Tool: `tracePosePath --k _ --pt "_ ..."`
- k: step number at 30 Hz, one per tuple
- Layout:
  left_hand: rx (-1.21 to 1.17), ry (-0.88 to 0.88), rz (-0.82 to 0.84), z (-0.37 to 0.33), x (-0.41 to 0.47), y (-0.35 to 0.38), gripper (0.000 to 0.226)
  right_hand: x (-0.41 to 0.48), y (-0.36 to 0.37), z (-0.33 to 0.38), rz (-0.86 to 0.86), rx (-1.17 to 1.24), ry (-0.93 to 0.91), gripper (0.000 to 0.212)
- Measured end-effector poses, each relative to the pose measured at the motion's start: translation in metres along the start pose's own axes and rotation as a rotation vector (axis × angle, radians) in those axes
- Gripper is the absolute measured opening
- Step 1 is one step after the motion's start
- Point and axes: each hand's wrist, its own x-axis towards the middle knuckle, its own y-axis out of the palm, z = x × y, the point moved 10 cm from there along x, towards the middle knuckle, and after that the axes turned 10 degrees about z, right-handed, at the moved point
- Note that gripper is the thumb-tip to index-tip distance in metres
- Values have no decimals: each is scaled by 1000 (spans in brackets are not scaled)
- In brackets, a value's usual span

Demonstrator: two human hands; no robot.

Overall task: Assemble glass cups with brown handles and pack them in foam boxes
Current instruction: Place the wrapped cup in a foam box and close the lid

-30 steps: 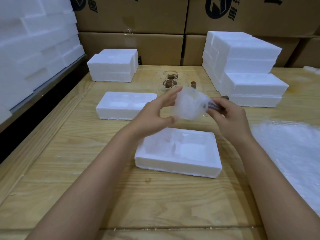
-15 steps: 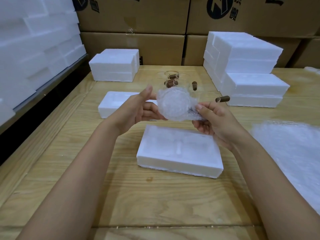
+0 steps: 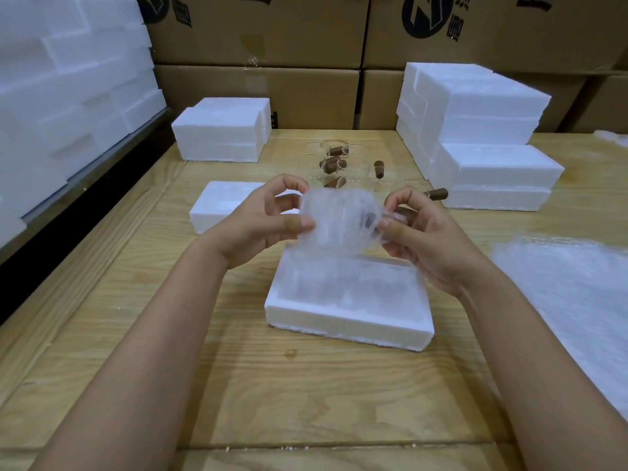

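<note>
status: one cup is wrapped and in hand, not yet boxed. the wrapped cup (image 3: 339, 220) hangs above the far edge of the open foam box (image 3: 346, 311), clear of it. my left hand (image 3: 265, 222) pinches the bubble film on the cup's left side with its thumb and curled fingers. my right hand (image 3: 431, 243) grips the other end, where the brown handle (image 3: 402, 215) pokes out of the film. both hands are clamped on the bundle, one on each side.

done, as i judge it: handle fitted and wrap on, or nearly so. left to do: seat this cup in the foam box and close it. the box's recess is washed out white, so i cannot tell whether anything already lies in it. several loose cups (image 3: 336, 164) wait at the back of the worktop (image 3: 272, 385), beside the stacked foam boxes (image 3: 482, 107).

change from half a second earlier: the left hand cupped the bundle with its thumb raised and now pinches the film. the right hand's fingers lay stretched under the bundle and now curl at the handle end. the foam box has not moved.
</note>
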Motion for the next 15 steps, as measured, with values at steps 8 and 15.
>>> tracePosePath --k 8,15 --pt "79 15 135 -5 -2 9 63 -1 11 6 110 -110 -32 23" --pt "181 -42 213 -8 -6 14 56 -2 15 5 134 -233 21 22"
